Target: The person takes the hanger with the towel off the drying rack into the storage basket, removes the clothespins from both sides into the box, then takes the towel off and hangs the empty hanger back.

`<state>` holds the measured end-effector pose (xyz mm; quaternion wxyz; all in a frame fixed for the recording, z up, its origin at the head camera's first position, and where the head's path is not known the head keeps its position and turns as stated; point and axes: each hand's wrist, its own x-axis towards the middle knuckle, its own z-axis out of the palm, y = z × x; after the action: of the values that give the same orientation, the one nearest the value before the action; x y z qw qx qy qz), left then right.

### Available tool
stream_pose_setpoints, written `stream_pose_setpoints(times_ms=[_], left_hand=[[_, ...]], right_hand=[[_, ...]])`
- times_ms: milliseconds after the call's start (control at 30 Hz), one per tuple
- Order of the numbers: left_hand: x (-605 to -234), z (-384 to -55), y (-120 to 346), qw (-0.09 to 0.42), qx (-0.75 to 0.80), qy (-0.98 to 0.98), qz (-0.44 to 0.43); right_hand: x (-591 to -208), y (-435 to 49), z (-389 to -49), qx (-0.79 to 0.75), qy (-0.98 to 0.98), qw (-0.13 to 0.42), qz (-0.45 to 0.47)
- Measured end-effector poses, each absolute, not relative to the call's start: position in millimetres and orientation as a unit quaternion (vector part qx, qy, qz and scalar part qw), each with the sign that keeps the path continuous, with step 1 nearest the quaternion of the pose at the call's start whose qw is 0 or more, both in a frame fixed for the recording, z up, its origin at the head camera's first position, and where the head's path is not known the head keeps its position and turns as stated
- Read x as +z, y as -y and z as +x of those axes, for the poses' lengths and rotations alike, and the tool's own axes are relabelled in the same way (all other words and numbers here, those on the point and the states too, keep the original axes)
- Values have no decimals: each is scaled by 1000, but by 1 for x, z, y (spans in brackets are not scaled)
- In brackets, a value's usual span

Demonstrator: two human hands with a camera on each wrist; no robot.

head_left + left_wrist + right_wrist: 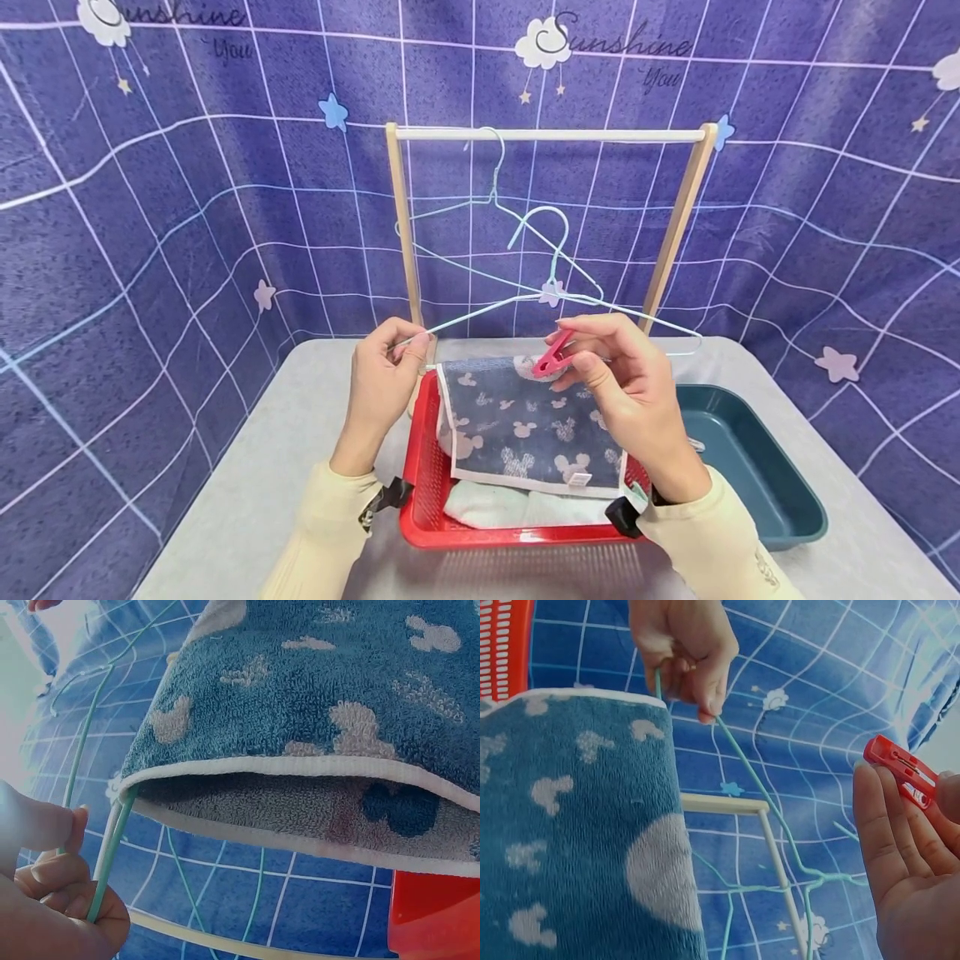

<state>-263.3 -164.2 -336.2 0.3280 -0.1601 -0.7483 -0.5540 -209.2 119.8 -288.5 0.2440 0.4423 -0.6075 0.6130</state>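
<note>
Purple cloth backs the held hanger, running left-right, hook up.

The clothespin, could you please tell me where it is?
In the head view, the clothespin is right of centre, pinched by the right hand near the top of the towel.

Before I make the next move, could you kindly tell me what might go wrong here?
First, the hanger seems held only near one end by the left fingers, so it might tip. Second, the towel is draped over it while the clip is in the right fingers, not fastened to the cloth, so the towel might slide toward the red basket below.
</note>
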Motion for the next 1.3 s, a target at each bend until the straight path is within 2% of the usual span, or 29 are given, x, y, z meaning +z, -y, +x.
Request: stream_pose_setpoints(times_ms=[633,1067,1300], left_hand=[[-333,-263,162,331,-562,748,-126],[-333,-261,164,325,-577,734,-150],[-335,-263,165,318,-585,730,-152]], right_hand=[[-302,-169,-205,590,640,310,382],[-301,-219,-202,575,661,388,284],[-303,-239,-201,536,705,405,229]])
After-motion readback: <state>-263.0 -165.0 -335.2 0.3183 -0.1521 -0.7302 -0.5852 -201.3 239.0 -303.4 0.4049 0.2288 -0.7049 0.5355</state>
